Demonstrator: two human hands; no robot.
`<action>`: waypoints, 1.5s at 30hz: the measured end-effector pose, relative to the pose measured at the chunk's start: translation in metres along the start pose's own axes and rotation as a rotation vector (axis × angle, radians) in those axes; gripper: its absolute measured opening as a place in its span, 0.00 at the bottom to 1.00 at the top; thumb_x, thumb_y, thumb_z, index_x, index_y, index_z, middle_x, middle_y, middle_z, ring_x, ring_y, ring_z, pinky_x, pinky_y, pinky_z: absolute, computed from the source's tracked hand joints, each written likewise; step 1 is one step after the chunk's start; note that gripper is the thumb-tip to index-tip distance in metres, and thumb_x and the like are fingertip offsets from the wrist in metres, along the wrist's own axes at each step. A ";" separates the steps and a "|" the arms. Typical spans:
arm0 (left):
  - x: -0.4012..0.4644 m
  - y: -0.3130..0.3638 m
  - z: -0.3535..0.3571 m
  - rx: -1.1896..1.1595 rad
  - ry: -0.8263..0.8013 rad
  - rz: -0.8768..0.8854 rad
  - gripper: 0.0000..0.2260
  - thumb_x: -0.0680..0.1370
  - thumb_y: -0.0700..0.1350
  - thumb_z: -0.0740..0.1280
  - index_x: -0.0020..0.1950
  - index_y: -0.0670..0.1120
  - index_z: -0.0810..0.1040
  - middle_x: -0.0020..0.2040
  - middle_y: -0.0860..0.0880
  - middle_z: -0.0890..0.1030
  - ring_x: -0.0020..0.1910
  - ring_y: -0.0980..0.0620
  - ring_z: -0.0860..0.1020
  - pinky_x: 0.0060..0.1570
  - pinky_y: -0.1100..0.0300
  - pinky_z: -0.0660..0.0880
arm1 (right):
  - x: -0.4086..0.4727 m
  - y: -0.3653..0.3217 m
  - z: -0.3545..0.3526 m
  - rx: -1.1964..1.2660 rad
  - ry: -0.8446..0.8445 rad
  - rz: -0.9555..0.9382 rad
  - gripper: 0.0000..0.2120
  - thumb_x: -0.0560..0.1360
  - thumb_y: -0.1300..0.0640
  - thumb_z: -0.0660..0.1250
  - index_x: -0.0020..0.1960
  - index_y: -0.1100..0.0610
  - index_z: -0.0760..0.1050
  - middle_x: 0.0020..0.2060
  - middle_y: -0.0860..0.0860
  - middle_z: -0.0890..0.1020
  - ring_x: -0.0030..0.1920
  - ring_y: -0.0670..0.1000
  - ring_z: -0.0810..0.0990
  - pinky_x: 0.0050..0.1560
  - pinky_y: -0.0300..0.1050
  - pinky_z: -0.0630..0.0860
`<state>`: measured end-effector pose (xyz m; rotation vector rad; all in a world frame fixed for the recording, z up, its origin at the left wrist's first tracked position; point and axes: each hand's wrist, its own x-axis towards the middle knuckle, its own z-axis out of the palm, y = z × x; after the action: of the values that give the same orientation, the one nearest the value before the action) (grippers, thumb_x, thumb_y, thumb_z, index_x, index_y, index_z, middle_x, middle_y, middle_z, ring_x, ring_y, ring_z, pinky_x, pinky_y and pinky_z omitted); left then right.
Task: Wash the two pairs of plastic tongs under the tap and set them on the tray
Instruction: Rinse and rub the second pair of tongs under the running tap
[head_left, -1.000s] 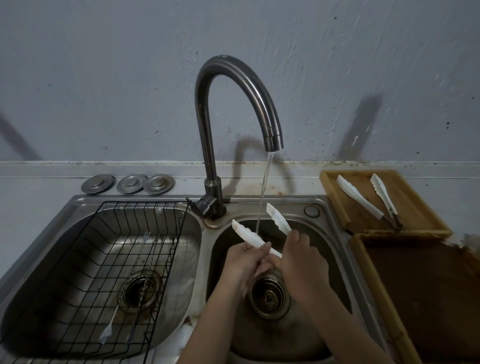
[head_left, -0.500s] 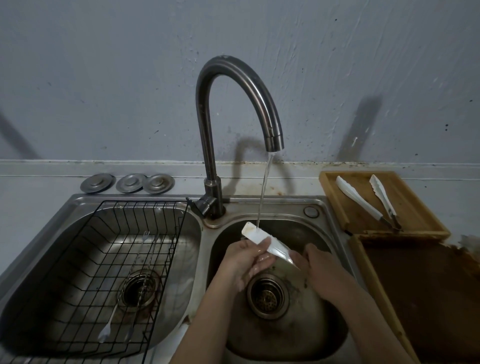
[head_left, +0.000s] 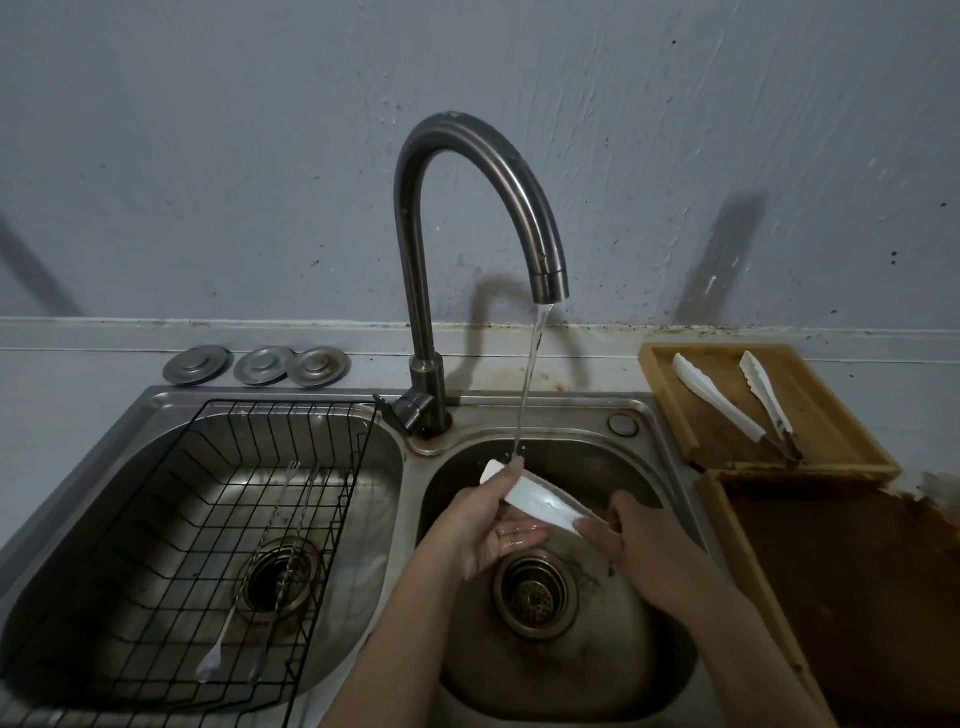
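A pair of white plastic tongs (head_left: 540, 500), its arms pressed together, lies slanted over the right sink basin (head_left: 561, 670). The tap (head_left: 545, 270) runs, and its stream lands on the upper left end of the tongs. My right hand (head_left: 644, 545) grips the tongs' lower right end. Palm up, my left hand (head_left: 493, 525) is under the tongs, its thumb over their upper end. A second pair of white tongs (head_left: 727, 402) lies spread open on the small wooden tray (head_left: 831, 415) at the right.
A black wire rack (head_left: 156, 519) sits in the left basin with thin utensils (head_left: 260, 587) on it. Three metal sink stoppers (head_left: 260, 364) lie on the counter behind. A larger dark wooden tray (head_left: 857, 597) lies in front of the small one.
The tongs' arms, spread apart a second ago, are now pressed together. My right hand has slid down and right to their lower end. My left hand now cups them from below.
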<state>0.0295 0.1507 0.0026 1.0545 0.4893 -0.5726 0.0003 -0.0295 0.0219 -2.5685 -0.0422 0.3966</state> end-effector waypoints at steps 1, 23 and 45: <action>0.001 0.000 -0.001 0.006 -0.002 0.006 0.20 0.74 0.54 0.67 0.53 0.37 0.75 0.36 0.39 0.84 0.35 0.45 0.84 0.32 0.56 0.81 | -0.001 -0.001 0.000 -0.005 0.010 -0.007 0.15 0.75 0.40 0.60 0.48 0.51 0.66 0.39 0.46 0.76 0.39 0.45 0.76 0.43 0.44 0.74; 0.018 0.008 0.011 0.093 0.110 0.520 0.12 0.80 0.34 0.56 0.52 0.43 0.78 0.43 0.46 0.84 0.41 0.48 0.80 0.34 0.59 0.76 | 0.014 -0.005 0.009 0.045 0.603 0.151 0.28 0.66 0.64 0.74 0.61 0.62 0.64 0.59 0.60 0.70 0.62 0.57 0.68 0.62 0.50 0.67; -0.009 0.036 0.010 1.159 0.363 0.772 0.13 0.81 0.42 0.56 0.51 0.41 0.80 0.44 0.44 0.82 0.41 0.50 0.77 0.41 0.65 0.70 | 0.008 -0.002 0.010 0.224 0.432 0.116 0.23 0.66 0.58 0.75 0.55 0.59 0.68 0.50 0.53 0.74 0.52 0.52 0.75 0.46 0.42 0.77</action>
<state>0.0470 0.1574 0.0361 2.3260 -0.0283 0.1063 0.0050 -0.0216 0.0128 -2.3852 0.2917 -0.1138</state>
